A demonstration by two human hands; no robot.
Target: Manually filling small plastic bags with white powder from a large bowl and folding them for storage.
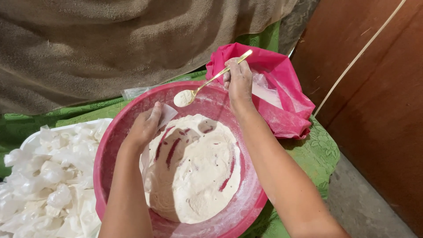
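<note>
A large pink basin holds a mound of white flour with streaks of bare pink bottom showing. My right hand grips a gold spoon above the basin's far rim; the spoon's bowl carries a heap of flour. My left hand reaches into the basin and holds a small clear plastic bag just below the loaded spoon. Both forearms cross over the basin's near side.
A white tray at the left is piled with several filled, knotted small plastic bags. A floury pink plastic bag lies behind the basin. Green cloth covers the surface; a brown blanket and a wooden panel border it.
</note>
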